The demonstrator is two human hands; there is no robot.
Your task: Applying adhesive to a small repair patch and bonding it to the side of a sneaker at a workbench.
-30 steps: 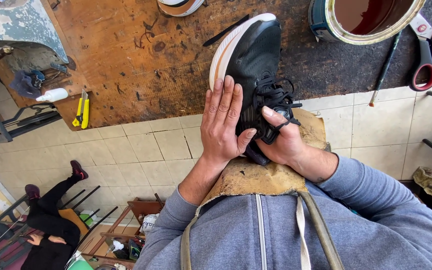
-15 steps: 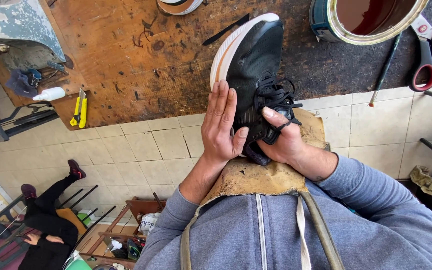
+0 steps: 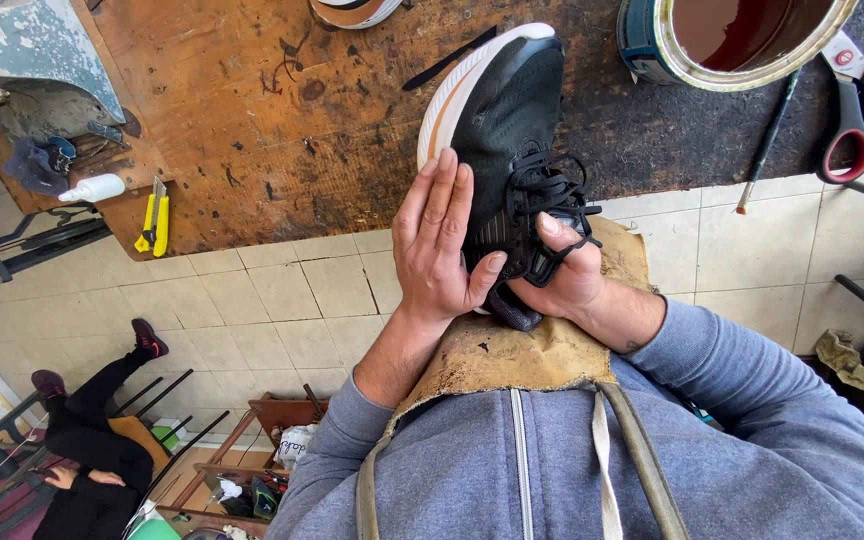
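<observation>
A black running shoe [image 3: 507, 120] with a white sole and black laces lies toe away from me, its front on the workbench [image 3: 252, 120] and its heel on my leather apron [image 3: 512, 355]. My left hand [image 3: 437, 250] lies flat against the shoe's left side by the sole edge, fingers straight and together. My right hand [image 3: 562, 280] grips the heel and lace area from the right, thumb up on the laces.
On the bench are an open tin of brown liquid [image 3: 742, 35], a thin brush [image 3: 767, 150], red-handled scissors [image 3: 862, 110], a black strip [image 3: 449, 58], a yellow utility knife [image 3: 152, 220] and a white bottle [image 3: 92, 188]. A person in black [image 3: 92, 440] sits on the tiled floor at lower left.
My left hand has slid slightly along the shoe's side while still pressed against it. The right hand keeps its grip and the shoe has barely moved.
</observation>
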